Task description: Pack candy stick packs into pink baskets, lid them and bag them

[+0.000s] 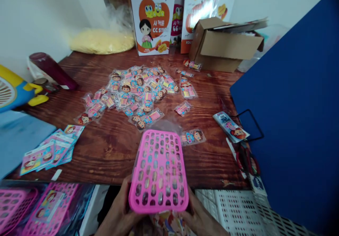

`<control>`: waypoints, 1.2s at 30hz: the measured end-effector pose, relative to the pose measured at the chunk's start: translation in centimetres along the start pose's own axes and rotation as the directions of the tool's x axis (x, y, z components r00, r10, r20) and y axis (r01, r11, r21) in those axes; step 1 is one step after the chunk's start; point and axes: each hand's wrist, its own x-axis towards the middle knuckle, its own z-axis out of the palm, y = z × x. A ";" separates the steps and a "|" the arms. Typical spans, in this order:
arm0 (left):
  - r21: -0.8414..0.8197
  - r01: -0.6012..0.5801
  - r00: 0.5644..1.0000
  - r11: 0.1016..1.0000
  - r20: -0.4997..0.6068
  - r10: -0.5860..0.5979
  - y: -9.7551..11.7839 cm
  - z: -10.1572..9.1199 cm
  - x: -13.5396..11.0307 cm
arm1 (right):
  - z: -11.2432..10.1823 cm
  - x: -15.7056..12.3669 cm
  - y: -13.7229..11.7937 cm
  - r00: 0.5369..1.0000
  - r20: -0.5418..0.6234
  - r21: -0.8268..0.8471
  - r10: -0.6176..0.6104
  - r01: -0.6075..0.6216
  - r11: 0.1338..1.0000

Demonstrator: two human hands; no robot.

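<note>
At the bottom centre of the frame, the left hand curls its fingers close together on the lower left edge of the pink perforated basket. The right hand clasps the lower right edge, its fingertips hidden under the rim. Both hands rise from the bottom edge, palms turned inward, holding the basket tilted over the near edge of the wooden table. A pile of sweet packets lies beyond it, mid-frame.

The pink basket hides our fingertips on the left hand and right hand; the edge cuts our wrists.
</note>
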 end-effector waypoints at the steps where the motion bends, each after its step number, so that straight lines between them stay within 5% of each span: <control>1: 0.061 -0.030 0.999 0.998 -0.031 0.032 0.0 0.0 0.7 | -0.3 0.8 -0.7 1.000 0.020 0.010 -0.001 0.001 1.000; 5: 0.216 -0.153 0.976 0.964 -0.123 0.182 -1.4 0.2 3.4 | -1.7 3.9 -3.2 0.993 0.020 -0.010 -0.117 0.118 0.993; 8: 0.294 -0.110 0.965 0.950 -0.199 0.173 -3.0 0.7 4.7 | -2.4 5.1 -3.8 0.984 -0.029 -0.134 -0.178 0.173 0.976; 12: 0.429 -0.113 0.953 0.896 -0.207 0.220 -4.4 0.9 4.8 | -2.6 5.0 -2.4 0.989 -0.094 -0.257 -0.116 0.088 0.962; 15: 0.479 -0.267 0.876 0.836 -0.242 0.418 -4.8 0.7 4.8 | -2.4 4.9 -0.4 0.961 -0.249 -0.350 -0.123 0.030 0.936; 18: 0.471 -0.391 0.832 0.791 -0.187 0.523 -4.6 0.7 5.3 | -1.7 5.6 1.1 0.925 -0.298 -0.342 -0.237 0.128 0.931; 23: 0.401 -0.345 0.887 0.849 -0.157 0.435 -3.3 1.1 6.2 | -0.4 7.5 0.7 0.899 -0.252 -0.223 -0.359 0.307 0.925; 27: 0.407 -0.249 0.885 0.879 -0.273 0.377 -1.6 1.0 6.3 | -0.5 7.7 -1.0 0.868 -0.354 -0.451 -0.347 0.167 0.877; 30: 0.423 -0.203 0.871 0.883 -0.334 0.360 -0.1 1.0 6.7 | -0.8 7.7 -2.0 0.825 -0.419 -0.647 -0.380 0.022 0.762; 36: 0.389 -0.065 0.881 0.919 -0.411 0.236 -0.7 1.5 7.1 | -1.1 7.0 -1.6 0.789 -0.331 -0.855 -0.518 -0.019 0.518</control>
